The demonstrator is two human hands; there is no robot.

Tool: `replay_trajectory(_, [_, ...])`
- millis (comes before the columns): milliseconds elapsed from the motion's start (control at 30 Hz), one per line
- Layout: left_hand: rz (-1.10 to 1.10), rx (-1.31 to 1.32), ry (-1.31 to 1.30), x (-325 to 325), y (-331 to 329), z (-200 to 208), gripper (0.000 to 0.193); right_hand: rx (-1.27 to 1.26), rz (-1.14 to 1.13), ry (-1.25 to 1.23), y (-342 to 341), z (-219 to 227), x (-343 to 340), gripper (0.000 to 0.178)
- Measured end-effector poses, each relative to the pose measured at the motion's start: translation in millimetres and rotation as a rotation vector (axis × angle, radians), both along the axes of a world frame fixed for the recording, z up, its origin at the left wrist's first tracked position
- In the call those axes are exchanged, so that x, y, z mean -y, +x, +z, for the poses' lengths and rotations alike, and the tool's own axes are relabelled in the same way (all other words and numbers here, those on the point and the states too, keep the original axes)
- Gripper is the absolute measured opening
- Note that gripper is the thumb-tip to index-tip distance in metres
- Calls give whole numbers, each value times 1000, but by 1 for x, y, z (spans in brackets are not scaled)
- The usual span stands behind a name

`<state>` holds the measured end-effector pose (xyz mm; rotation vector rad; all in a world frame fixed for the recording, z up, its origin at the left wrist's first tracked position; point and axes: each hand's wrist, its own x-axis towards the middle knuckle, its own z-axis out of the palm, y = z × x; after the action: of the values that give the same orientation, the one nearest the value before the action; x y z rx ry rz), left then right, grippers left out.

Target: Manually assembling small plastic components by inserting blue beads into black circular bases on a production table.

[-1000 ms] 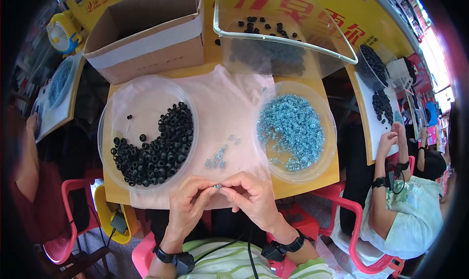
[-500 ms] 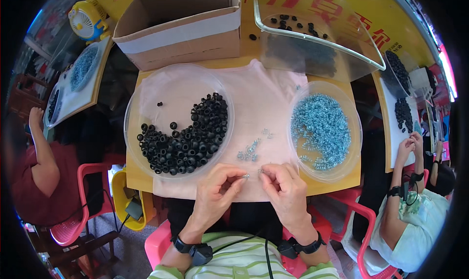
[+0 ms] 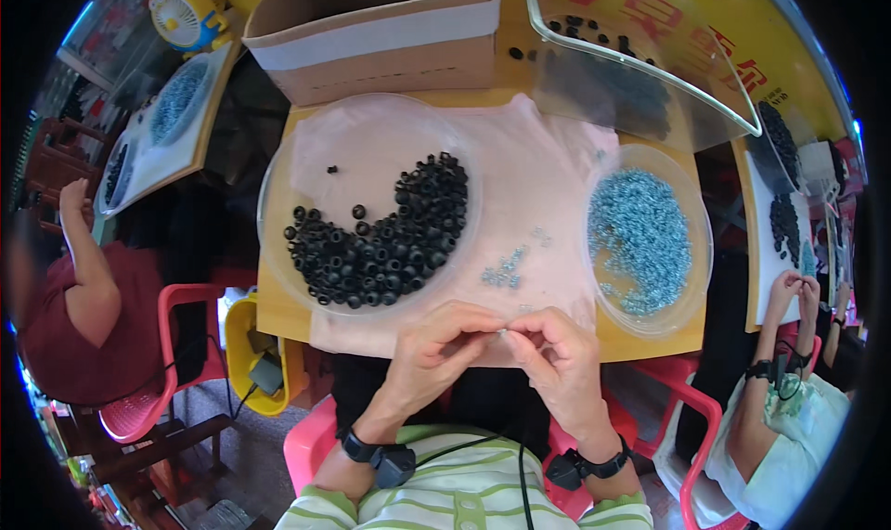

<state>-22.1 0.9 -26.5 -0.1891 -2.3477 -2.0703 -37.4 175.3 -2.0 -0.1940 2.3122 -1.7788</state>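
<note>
My left hand (image 3: 434, 349) and my right hand (image 3: 564, 358) meet fingertip to fingertip above the near edge of a pale pink cloth (image 3: 548, 196). Both are closed in a pinch around a small clear piece (image 3: 502, 331), mostly covered by the fingers; whether it is one piece or two joined is too small to tell. Just beyond my fingers, several clear bluish pieces (image 3: 502, 268) lie loose on the cloth. To the left, a round clear tray (image 3: 306, 182) holds many black bead-like parts (image 3: 390, 261). On the right, a round clear tub (image 3: 650, 324) contains blue transparent pieces (image 3: 640, 233).
An open cardboard box (image 3: 380, 52) stands at the far side, beside a clear plastic bin (image 3: 640, 122) with black parts. A yellow toy-like fan (image 3: 186, 15) is at far left. Co-workers sit at either side, one in a dark red shirt (image 3: 102, 316). A yellow bucket (image 3: 243, 363) hangs low left.
My hands have come together; half a second ago they were slightly apart, each pinching a tiny clear piece. The whole view has shifted, so the table sits further right and higher.
</note>
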Motion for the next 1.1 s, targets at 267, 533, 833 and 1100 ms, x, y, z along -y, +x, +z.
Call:
replay_trajectory(267, [-9, 34, 4, 2, -1, 0, 21, 134, -19, -61, 1, -7, 0, 8])
replay_trajectory(533, [14, 72, -20, -1, -4, 2, 15, 130, -26, -125, 0, -10, -2, 7])
replay_trajectory(833, [54, 89, -94, -4, -3, 4, 16, 176, -107, -228, 3, -12, -2, 12])
replay_trajectory(1100, [2, 55, -145, -2, -5, 8, 25, 144, -87, -189, 3, -15, 0, 12])
